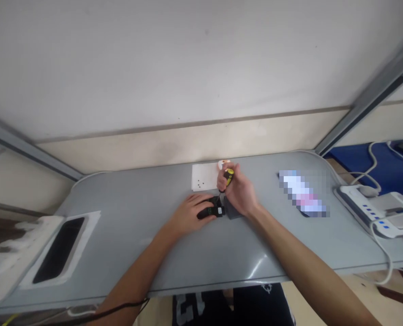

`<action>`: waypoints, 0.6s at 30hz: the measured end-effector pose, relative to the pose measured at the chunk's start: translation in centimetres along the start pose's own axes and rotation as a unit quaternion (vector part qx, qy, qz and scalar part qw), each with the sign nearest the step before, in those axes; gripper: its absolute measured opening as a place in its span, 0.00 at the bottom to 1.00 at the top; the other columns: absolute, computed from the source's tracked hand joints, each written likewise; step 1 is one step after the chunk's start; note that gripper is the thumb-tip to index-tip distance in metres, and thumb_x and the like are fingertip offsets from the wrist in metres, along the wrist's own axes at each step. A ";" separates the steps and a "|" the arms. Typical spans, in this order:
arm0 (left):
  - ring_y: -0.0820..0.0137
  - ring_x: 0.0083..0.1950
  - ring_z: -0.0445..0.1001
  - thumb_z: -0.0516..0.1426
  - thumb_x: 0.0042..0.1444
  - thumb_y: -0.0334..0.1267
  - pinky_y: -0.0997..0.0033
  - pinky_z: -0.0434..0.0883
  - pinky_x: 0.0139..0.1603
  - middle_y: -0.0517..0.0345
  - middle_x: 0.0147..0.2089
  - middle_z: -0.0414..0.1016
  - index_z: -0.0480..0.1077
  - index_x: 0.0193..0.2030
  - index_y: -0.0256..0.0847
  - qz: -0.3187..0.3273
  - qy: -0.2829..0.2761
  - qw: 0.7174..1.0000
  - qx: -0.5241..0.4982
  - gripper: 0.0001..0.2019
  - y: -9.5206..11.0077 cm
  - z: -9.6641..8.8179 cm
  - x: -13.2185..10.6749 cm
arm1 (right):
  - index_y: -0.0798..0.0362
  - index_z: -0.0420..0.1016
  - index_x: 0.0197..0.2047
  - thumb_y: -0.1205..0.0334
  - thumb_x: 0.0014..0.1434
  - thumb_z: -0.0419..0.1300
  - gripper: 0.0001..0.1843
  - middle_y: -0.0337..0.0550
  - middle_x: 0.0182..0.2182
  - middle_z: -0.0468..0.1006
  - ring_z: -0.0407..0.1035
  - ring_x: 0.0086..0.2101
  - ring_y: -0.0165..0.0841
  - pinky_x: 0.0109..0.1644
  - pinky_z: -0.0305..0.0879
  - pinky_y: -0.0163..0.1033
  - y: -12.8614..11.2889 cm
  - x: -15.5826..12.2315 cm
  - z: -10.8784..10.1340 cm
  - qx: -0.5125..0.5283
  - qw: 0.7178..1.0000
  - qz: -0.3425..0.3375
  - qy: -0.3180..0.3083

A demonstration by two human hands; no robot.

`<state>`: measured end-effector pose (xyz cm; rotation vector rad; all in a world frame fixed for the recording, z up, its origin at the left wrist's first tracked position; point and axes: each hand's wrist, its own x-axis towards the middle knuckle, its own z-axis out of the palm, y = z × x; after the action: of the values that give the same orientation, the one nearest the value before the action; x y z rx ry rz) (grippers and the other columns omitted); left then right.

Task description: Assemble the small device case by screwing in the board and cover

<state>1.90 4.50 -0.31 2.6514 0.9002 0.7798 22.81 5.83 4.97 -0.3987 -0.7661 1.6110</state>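
My left hand [192,211] lies on a small black device [210,209] in the middle of the grey table [154,253], fingers closed over it and pinning it down. My right hand [239,190] is wrapped round a screwdriver with a yellow and black handle [228,175], held nearly upright with its tip down at the device. A small grey block [232,212] sits just right of the device, under my right hand.
A white card [203,177] with a few tiny dark screws lies just behind my hands. A white tray with a black phone-like slab [59,249] sits at the left. A blurred flat object [303,194] and a white power strip with cables [367,209] are at the right.
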 end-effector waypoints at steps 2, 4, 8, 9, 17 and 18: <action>0.60 0.60 0.78 0.65 0.63 0.43 0.52 0.74 0.62 0.50 0.60 0.79 0.77 0.49 0.45 -0.001 0.000 1.000 -0.004 0.10 0.0 0.0 0.0 | 0.46 0.66 0.39 0.45 0.68 0.58 0.15 0.35 0.25 0.57 0.53 0.26 0.31 0.32 0.55 0.37 0.1 -0.1 0.1 -0.012 1.000 -0.002 0.002; 0.59 0.59 0.78 0.64 0.63 0.43 0.52 0.74 0.62 0.50 0.60 0.79 0.77 0.49 0.45 -0.001 -0.001 1.000 -0.007 0.10 0.1 0.0 0.0 | 0.46 0.63 0.38 0.49 0.64 0.64 0.15 0.35 0.26 0.57 0.54 0.26 0.31 0.32 0.56 0.37 0.0 -0.2 0.0 -0.032 0.999 -0.003 0.005; 0.59 0.59 0.78 0.64 0.63 0.44 0.52 0.74 0.62 0.50 0.60 0.79 0.78 0.49 0.45 0.000 0.000 1.000 -0.010 0.10 0.1 0.0 0.1 | 0.47 0.69 0.38 0.48 0.64 0.64 0.13 0.41 0.33 0.68 0.64 0.33 0.34 0.40 0.63 0.41 -0.3 0.0 -0.7 -0.082 0.997 -0.012 0.007; 0.59 0.59 0.78 0.64 0.63 0.44 0.52 0.74 0.62 0.50 0.59 0.79 0.78 0.49 0.45 0.001 0.001 1.000 -0.011 0.10 0.1 0.0 0.1 | 0.48 0.70 0.39 0.46 0.65 0.62 0.14 0.42 0.34 0.69 0.65 0.34 0.35 0.41 0.64 0.42 -0.3 0.1 -0.8 -0.088 0.996 -0.005 0.001; 0.59 0.59 0.78 0.65 0.62 0.44 0.52 0.73 0.63 0.50 0.59 0.79 0.77 0.50 0.45 -0.008 0.005 1.000 -0.014 0.12 0.3 0.0 0.1 | 0.45 0.67 0.42 0.42 0.68 0.57 0.15 0.34 0.25 0.55 0.52 0.25 0.31 0.31 0.55 0.36 0.4 0.1 -0.4 -0.008 1.000 -0.010 0.013; 0.59 0.59 0.78 0.65 0.62 0.43 0.52 0.73 0.63 0.50 0.59 0.79 0.77 0.50 0.45 -0.009 0.007 1.000 -0.017 0.11 0.4 0.0 0.1 | 0.45 0.66 0.41 0.44 0.67 0.60 0.15 0.34 0.25 0.55 0.52 0.25 0.31 0.31 0.54 0.36 0.4 0.1 -0.4 -0.012 1.000 -0.009 0.013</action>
<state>2.16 4.29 -0.06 2.6082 0.9037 0.8031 22.74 6.00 4.43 -0.4280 -0.7686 1.5779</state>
